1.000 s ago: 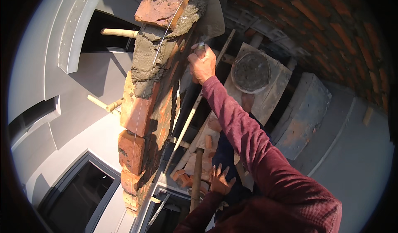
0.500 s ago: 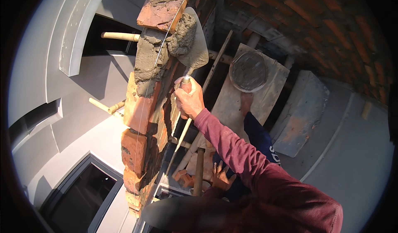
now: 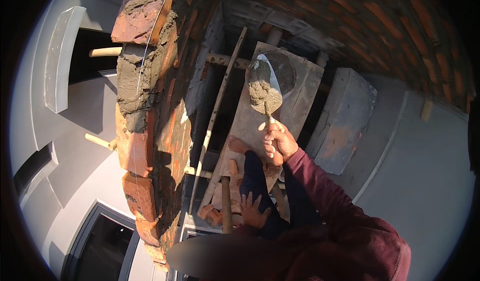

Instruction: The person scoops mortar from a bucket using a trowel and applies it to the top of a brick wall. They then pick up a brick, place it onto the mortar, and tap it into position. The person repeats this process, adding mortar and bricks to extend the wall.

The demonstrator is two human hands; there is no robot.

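My right hand (image 3: pixel 280 141) is closed round the wooden handle of a trowel (image 3: pixel 272 78), whose blade carries a lump of wet grey mortar (image 3: pixel 263 92). The blade is over a round bucket (image 3: pixel 286 73), hiding part of it. With fingers spread, my left hand (image 3: pixel 254 211) lies on my dark-trousered leg. Left of both hands rises a brick wall (image 3: pixel 136 148). Wet mortar (image 3: pixel 131 83) coats part of its top beside a brick (image 3: pixel 140 16), and a thin string runs along it.
The bucket stands on a wooden plank (image 3: pixel 300 98) where my bare foot (image 3: pixel 240 144) rests. Bamboo poles (image 3: pixel 220 116) cross dark gaps beside the plank. Broken brick pieces (image 3: pixel 212 215) lie near my left hand. A grey ledge (image 3: pixel 345 123) is at right, a window (image 3: pixel 102 246) at lower left.
My right hand has drawn the trowel away from the wall top, rightward to over the bucket. Mortar stays on the blade. The view has shifted right; my left hand still rests on my leg.
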